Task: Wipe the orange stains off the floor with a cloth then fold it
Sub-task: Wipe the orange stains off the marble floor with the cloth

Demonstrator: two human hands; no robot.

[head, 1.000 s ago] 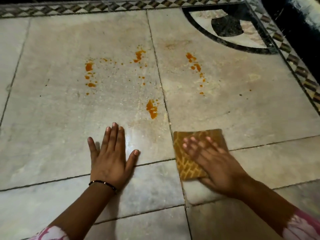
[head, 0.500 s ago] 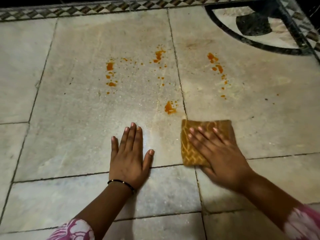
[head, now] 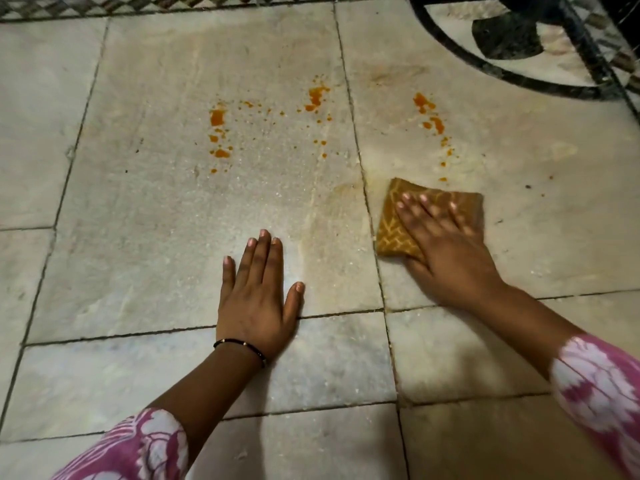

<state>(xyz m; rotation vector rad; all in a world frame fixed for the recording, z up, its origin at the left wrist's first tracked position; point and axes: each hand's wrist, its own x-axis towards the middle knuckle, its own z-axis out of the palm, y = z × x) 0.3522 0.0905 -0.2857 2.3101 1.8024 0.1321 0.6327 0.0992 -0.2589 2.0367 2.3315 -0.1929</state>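
Observation:
A folded brown cloth (head: pixel 391 233) with a yellow pattern lies on the pale marble floor (head: pixel 156 220), just right of a grout line. My right hand (head: pixel 446 251) presses flat on it with fingers spread and straight. My left hand (head: pixel 258 299) rests flat on the floor to the left, palm down. Orange stains sit farther away in three groups: a left cluster (head: pixel 217 117), a middle blot (head: pixel 317 97) and a right trail (head: pixel 433 121) running down toward the cloth. A faint yellowish smear (head: pixel 346 197) shows left of the cloth.
A dark inlaid arc pattern (head: pixel 502 39) fills the far right corner. A chequered border strip (head: pixel 138 1) runs along the far edge. Grout lines cross the floor between large slabs.
The orange blot nearest my hands is gone, leaving only a faint smear. My right hand and the cloth now sit tilted, right of the grout line. My left hand stays planted.

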